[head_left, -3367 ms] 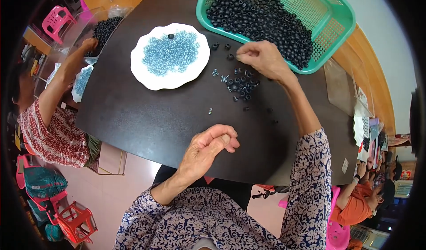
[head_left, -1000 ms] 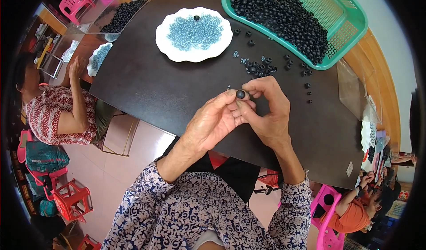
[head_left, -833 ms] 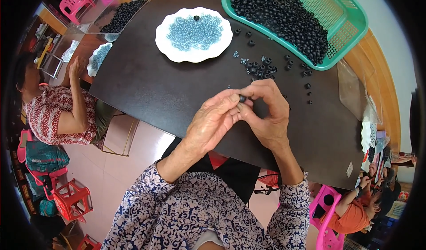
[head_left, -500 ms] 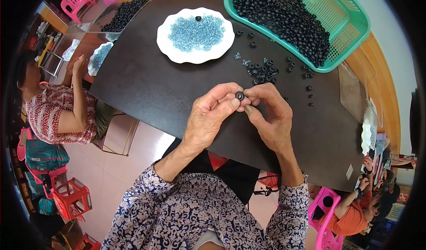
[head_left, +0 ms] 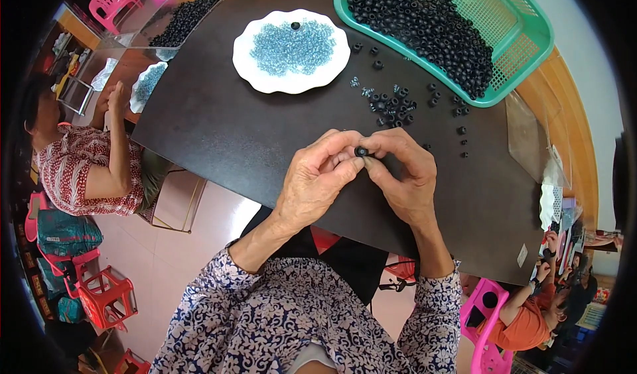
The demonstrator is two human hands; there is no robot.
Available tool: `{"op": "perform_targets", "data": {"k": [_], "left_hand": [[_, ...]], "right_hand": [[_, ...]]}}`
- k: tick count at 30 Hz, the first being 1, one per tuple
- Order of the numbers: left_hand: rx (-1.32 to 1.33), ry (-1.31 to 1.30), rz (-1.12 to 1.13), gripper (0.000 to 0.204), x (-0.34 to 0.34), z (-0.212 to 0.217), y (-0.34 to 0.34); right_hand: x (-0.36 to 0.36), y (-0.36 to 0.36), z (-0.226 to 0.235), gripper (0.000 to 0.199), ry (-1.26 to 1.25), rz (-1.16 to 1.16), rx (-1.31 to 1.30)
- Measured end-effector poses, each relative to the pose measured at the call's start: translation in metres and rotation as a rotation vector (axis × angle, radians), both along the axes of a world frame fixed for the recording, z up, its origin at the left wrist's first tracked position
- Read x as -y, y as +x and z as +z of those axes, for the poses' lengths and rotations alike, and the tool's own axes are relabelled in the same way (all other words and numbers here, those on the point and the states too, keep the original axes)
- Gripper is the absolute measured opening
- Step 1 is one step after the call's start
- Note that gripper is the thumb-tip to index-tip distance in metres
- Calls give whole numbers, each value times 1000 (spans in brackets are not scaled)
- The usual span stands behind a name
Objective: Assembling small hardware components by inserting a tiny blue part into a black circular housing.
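Over the near part of the dark table, my left hand (head_left: 317, 178) and my right hand (head_left: 405, 175) meet fingertip to fingertip. Between them they pinch one small round black ring-shaped part (head_left: 360, 152); its centre looks dark and filled, though the detail is too small to make out. Just beyond my fingers lies a loose pile of black ring-shaped parts (head_left: 393, 109) with a few tiny clear springs (head_left: 367, 92) beside it. Farther off, a white wavy-edged plate (head_left: 247, 71) holds many small bluish clear springs, with one black part on top.
A green plastic basket (head_left: 491, 101) full of black parts stands at the far right. Clear plastic sheeting (head_left: 527, 135) lies along the right table edge. At left a person (head_left: 93, 168) sits by another plate (head_left: 141, 94); more people (head_left: 524, 324) are at lower right.
The black part between my fingertips has turned: its open ring faced me before, and now its centre looks filled. Both hands have come slightly closer together and a little nearer to me.
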State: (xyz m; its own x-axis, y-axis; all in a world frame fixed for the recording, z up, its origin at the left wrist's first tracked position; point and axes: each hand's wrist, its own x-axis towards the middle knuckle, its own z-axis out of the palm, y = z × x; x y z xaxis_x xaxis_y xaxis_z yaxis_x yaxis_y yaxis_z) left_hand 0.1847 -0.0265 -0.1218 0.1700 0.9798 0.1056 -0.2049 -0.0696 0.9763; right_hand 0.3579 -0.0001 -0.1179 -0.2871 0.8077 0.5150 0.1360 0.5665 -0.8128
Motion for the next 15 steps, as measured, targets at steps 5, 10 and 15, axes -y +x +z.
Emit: {"op": "perform_targets", "data": {"k": [5,10,15], "left_hand": [[124,-160,-29,21,0,2,-2],[141,-138,-48,22,0,1,-1],[224,-144,-46,23,0,-5,1]], "right_hand": [[-1,1,-1,31,-7,5,-10],[0,2,0,30,-21,11,-6],[2,2,0,28,-98,1,14]]}}
